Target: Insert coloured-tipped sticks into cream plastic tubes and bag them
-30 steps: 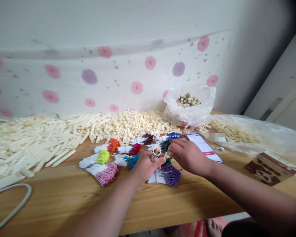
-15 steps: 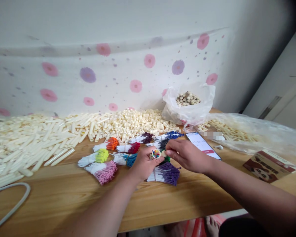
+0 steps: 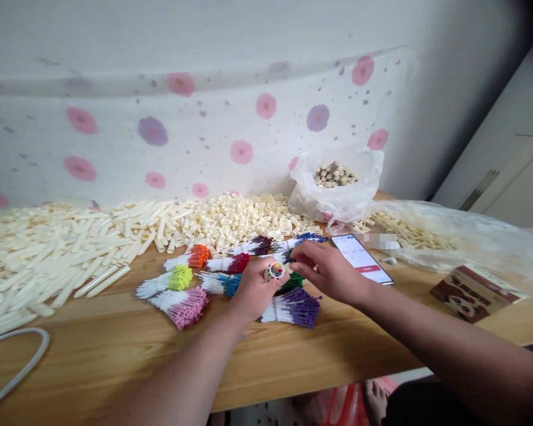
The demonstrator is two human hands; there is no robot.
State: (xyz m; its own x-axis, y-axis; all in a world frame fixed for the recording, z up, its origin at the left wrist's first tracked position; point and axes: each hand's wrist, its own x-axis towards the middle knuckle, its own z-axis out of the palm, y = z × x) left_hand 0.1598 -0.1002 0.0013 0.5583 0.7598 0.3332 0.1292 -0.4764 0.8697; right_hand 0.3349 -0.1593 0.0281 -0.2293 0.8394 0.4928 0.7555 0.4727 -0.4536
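My left hand point(image 3: 254, 290) is wrapped round a cream tube point(image 3: 276, 271), whose round open end shows several coloured tips inside. Close to its right side, my right hand point(image 3: 322, 269) has its fingers curled together; whatever they hold is too small to make out. Around and beneath my hands lie banded bundles of white sticks with coloured heads: orange point(image 3: 199, 255), yellow point(image 3: 181, 278), pink point(image 3: 189, 307), red point(image 3: 237, 263), blue point(image 3: 231, 285) and purple point(image 3: 304, 307). A green bundle point(image 3: 292, 281) is partly hidden by my hands.
Cream tubes point(image 3: 84, 248) and short cream parts point(image 3: 244, 219) are heaped along the back. A white plastic bag point(image 3: 337, 198) holds finished-looking pieces. To the right are a phone point(image 3: 362, 260), a panda box point(image 3: 473, 293) and clear plastic point(image 3: 484, 236). A white cable point(image 3: 35, 361) curves at the left.
The whole view has shifted slightly. My right fingers have lifted a little from the tube's end, and the small cream piece between them is less visible.
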